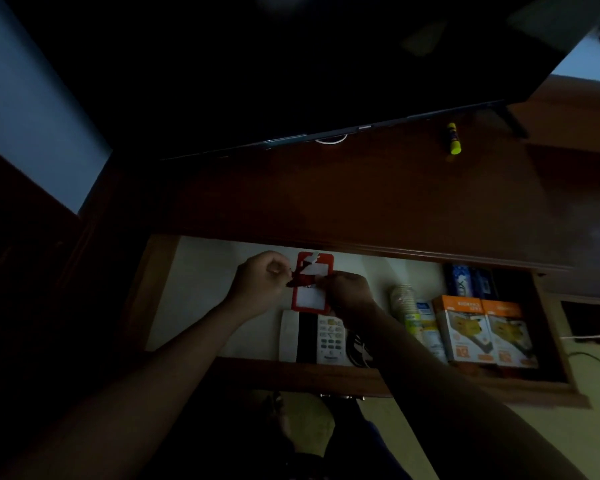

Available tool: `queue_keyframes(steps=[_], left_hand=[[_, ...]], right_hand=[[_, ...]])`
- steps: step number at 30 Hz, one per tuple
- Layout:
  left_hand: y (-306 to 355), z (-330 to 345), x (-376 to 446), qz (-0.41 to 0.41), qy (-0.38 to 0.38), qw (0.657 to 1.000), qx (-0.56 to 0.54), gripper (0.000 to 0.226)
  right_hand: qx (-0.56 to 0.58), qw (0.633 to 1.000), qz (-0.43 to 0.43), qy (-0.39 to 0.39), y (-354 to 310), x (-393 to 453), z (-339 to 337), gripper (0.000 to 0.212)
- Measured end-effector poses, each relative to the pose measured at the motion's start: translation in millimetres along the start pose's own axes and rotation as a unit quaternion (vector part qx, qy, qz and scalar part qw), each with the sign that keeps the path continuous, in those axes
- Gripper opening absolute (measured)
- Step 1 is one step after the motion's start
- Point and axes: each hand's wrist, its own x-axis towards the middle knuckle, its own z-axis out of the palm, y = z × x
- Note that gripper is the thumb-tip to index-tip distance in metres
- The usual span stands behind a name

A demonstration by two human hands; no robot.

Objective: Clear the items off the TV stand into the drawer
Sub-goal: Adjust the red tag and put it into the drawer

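The red card holder (311,287) lies flat on the pale floor of the open drawer (194,282), its long axis running from the drawer's front edge toward the back, with its clip end pointing away from the person toward the TV stand. Both hands meet over its middle: the left hand (257,284) has its fingers curled and pinches a dark red strap or clip at the holder's left side, and the right hand (349,292) has its fingers curled down on the holder's right edge, covering that edge and the lower right corner. What exactly is pinched between the two hands is hard to make out in the dim light. Just in front of the holder lies a white remote (330,339), its long axis also front to back, partly crossed by the right forearm; a black cable beside it is mostly hidden by the same arm. To the right stand orange boxes (484,332), a white bottle (426,323) and a stack of cups (403,299), with dark blue packs behind them that are too dim to read. On the counter (361,195) above, a yellow glue stick (453,138) lies near the dark TV (257,64), its long axis pointing toward the screen, well apart from the drawer.
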Motion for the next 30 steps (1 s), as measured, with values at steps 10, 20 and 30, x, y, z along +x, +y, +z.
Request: queue_keyframes(steps=[10, 20, 30], left_hand=[[52.5, 40.6, 25.5, 0.281, 0.067, 0.919, 0.269, 0.036], [35.3, 74.6, 60.3, 0.172, -0.014, 0.877, 0.449, 0.063], [24.7, 83.0, 62.0, 0.194, 0.048, 0.866, 0.459, 0.06]], right_hand=[[-0.061, 0.994, 0.013, 0.091, -4.8, 12.6, -73.8, 0.023], [-0.103, 0.984, 0.019, 0.146, -5.6, 32.6, -102.1, 0.047], [-0.269, 0.948, -0.082, 0.15, -16.7, 54.1, -104.1, 0.045]])
